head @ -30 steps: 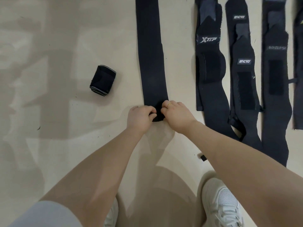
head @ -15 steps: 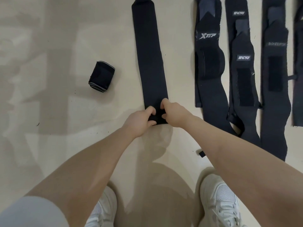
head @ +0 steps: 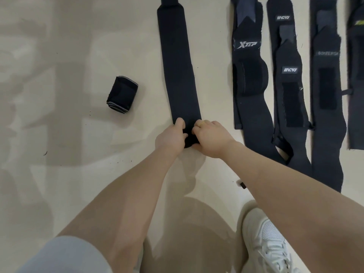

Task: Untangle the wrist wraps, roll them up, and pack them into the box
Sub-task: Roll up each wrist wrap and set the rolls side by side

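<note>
A long plain black wrist wrap (head: 177, 62) lies flat on the pale floor, running away from me. Its near end is curled into a small roll between my hands. My left hand (head: 170, 138) grips the roll's left side and my right hand (head: 211, 138) grips its right side, fingers pressed over the top. A finished black roll with grey edges (head: 122, 96) sits on the floor to the left. Several more black wraps lie flat in a row at the right: an XTEP wrap (head: 249, 75), a MCYO wrap (head: 289, 99) and a Boxeepsa wrap (head: 328, 115). No box is in view.
My white shoe (head: 266, 239) stands at the lower right, close to the ends of the flat wraps. A small black and white scrap (head: 241, 184) lies on the floor by my right forearm. Bare floor (head: 49, 134) stretches to the left.
Both hands have worked the near end of the wrap forward, and the roll between them has grown a little. The view has shifted slightly, bringing the wrap's far end into sight.
</note>
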Demonstrator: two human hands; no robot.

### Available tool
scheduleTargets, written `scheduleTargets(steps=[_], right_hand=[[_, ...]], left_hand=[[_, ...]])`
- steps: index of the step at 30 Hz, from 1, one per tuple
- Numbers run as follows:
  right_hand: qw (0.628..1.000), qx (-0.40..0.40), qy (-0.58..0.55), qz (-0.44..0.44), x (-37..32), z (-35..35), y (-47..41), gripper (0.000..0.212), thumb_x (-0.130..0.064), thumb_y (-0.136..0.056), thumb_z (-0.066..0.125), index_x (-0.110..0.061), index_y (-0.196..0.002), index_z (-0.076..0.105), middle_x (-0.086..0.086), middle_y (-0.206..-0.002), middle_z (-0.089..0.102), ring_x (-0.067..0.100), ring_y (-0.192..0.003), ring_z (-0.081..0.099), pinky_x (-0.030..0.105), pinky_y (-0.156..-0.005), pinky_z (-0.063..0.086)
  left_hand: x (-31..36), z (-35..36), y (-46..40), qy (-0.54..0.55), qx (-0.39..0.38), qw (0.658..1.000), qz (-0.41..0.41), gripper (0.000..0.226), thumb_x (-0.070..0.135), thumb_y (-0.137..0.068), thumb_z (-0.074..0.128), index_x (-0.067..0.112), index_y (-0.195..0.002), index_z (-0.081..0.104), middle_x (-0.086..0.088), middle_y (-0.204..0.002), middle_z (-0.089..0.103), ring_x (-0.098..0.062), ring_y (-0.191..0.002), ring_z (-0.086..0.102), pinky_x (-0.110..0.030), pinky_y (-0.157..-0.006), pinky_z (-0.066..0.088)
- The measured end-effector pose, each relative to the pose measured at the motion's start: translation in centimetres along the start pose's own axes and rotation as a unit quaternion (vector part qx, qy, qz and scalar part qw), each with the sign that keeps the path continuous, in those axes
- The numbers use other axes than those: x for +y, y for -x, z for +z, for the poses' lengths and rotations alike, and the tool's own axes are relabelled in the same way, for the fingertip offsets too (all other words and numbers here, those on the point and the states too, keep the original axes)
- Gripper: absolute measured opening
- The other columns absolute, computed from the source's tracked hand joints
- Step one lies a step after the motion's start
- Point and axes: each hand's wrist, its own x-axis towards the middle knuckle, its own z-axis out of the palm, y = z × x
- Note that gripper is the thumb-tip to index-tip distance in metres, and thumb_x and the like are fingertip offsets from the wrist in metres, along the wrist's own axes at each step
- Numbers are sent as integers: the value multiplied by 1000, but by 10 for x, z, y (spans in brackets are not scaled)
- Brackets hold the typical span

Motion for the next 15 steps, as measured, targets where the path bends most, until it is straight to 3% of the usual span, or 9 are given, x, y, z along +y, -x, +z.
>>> scheduleTargets(steps=[3, 6, 9, 11, 15], right_hand=[[1000, 18, 19, 15, -4, 10, 2, 25, -21, -98, 40, -11, -118, 52, 6, -119, 48, 25, -107, 48, 30, -86, 31], [997, 28, -23, 63, -11, 17, 3, 24, -21, -100, 37, -12, -112, 55, 6, -115, 51, 25, -106, 48, 29, -80, 29], [995, 12, -56, 76, -13, 19, 4, 27, -24, -101, 34, -14, -117, 54, 5, -112, 55, 25, -106, 51, 31, -81, 31], [989, 12, -111, 102, -18, 24, 7, 27, -23, -101, 36, -12, -121, 51, 7, -113, 56, 26, -105, 52, 34, -83, 36], [934, 77, -283, 204, -25, 26, 12, 22, -19, -94, 51, -8, -113, 46, 8, -109, 55, 26, -89, 55, 33, -74, 42]], left_hand=[[2, 1, 2, -35, 10, 999, 13, 7, 13, -97, 42, 9, -102, 44, -10, -97, 44, -28, -91, 47, -34, -69, 35], [-5, 3, 6, -126, 55, 988, 75, 22, 22, -99, 40, 9, -112, 52, -9, -116, 46, -26, -107, 43, -31, -77, 35], [-22, 3, 13, -88, 19, 990, 109, 37, 36, -98, 44, 10, -122, 55, -8, -119, 52, -23, -111, 48, -30, -88, 39], [-26, 3, 19, -47, 13, 994, 102, 38, 33, -96, 49, 10, -126, 53, -7, -121, 55, -23, -112, 50, -29, -90, 39], [-24, 0, 25, 11, 13, 995, 97, 39, 29, -91, 59, 14, -124, 47, -4, -119, 57, -23, -107, 54, -33, -86, 44]])
